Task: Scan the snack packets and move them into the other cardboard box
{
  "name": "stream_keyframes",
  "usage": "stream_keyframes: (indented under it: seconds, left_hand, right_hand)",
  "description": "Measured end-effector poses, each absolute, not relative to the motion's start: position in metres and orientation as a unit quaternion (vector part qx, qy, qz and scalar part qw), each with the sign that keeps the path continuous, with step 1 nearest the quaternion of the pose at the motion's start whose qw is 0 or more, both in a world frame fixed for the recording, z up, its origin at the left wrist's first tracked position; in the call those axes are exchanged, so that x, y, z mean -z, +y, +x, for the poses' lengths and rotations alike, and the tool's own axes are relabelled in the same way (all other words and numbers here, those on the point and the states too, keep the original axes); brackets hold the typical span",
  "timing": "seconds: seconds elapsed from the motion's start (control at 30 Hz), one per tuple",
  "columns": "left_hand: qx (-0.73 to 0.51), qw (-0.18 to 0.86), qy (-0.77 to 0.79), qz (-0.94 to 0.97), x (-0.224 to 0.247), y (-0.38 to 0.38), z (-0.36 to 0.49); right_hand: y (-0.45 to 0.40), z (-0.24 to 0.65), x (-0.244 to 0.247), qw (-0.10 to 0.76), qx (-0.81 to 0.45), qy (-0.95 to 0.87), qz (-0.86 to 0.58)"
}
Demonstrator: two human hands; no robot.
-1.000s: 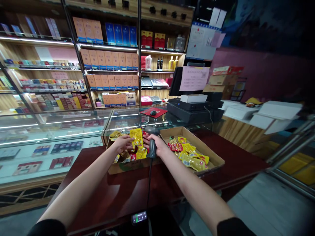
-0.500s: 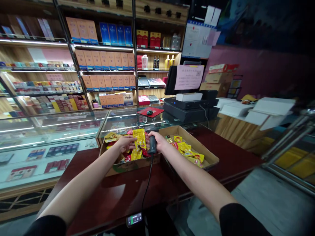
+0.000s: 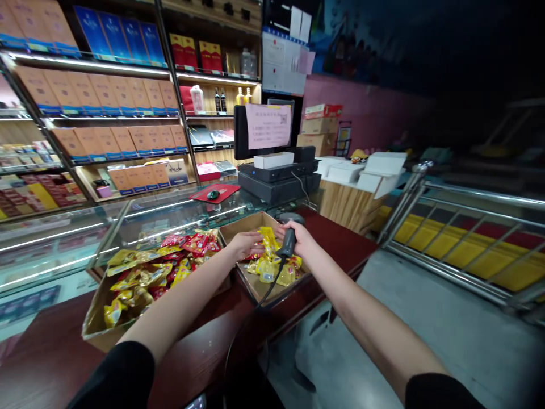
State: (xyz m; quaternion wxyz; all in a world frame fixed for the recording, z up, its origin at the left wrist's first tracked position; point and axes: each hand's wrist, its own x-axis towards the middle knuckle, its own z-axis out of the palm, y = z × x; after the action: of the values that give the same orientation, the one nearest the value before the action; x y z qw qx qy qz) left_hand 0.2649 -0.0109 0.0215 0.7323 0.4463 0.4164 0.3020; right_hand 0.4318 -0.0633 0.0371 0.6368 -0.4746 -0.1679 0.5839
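My right hand [image 3: 300,237] is wrapped round a dark corded handheld scanner [image 3: 288,243] above the right cardboard box [image 3: 238,227]. My left hand [image 3: 247,245] reaches over the same box, its fingers at a yellow packet [image 3: 268,240]; whether they grip it is hard to make out. Below both hands lie more yellow and red packets [image 3: 267,268]. The left cardboard box [image 3: 96,318], heaped with red and yellow packets [image 3: 147,275], stands beside my left forearm.
Behind the boxes are a glass counter, a red mouse pad [image 3: 221,192] with a mouse, and a monitor [image 3: 240,133] on a black base. Shelves of boxes and bottles line the back. A metal railing [image 3: 460,199] stands at the right.
The view has turned right. Both hands have gone from the left box to the right one; the scanner stayed in my right hand, and the yellow packet moved across too.
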Motion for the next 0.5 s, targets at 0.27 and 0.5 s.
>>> stream_keyframes:
  seconds: [0.27, 0.5]
  left_hand:
    - [-0.29, 0.723, 0.408, 0.475, -0.025, -0.013, 0.238]
    - [-0.337, 0.489, 0.493, 0.636, -0.036, -0.005, 0.085]
  right_hand:
    - [-0.07, 0.423, -0.044, 0.633, -0.601, -0.124, -0.472]
    - [-0.061, 0.335, -0.043, 0.579, -0.708, -0.16, -0.371]
